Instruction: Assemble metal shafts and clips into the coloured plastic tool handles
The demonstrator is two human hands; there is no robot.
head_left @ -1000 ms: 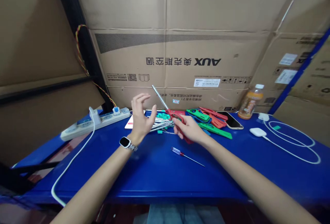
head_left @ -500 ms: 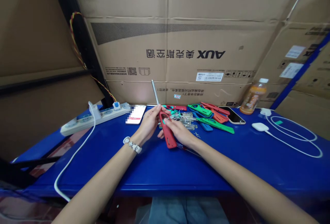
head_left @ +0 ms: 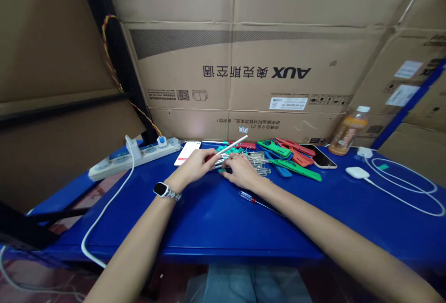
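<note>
My left hand (head_left: pixel 195 163) is closed on a red-handled lighter, whose long metal tube (head_left: pixel 232 145) sticks out up and to the right. My right hand (head_left: pixel 241 173) lies just right of it with its fingers curled down. It rests on a pile of loose metal tubes and teal parts (head_left: pixel 258 159); what those fingers hold is hidden. Red, green and blue lighter handles (head_left: pixel 289 160) lie in a heap behind and to the right of the pile. A small screwdriver (head_left: pixel 256 200) with a clear, red-tipped handle lies on the blue table (head_left: pixel 216 228) beside my right forearm.
A white power strip (head_left: pixel 134 158) with a cable lies at the left. A white phone (head_left: pixel 188 150), a dark phone (head_left: pixel 322 156), an orange drink bottle (head_left: pixel 348 131) and a white charger (head_left: pixel 355 172) with a coiled cable are also on the table. Cardboard boxes (head_left: pixel 244 61) wall the back.
The red lighter was held up in my right hand; both hands brought it down to the pile. Its tube swung from pointing up-left to pointing right, and my left hand closed on it.
</note>
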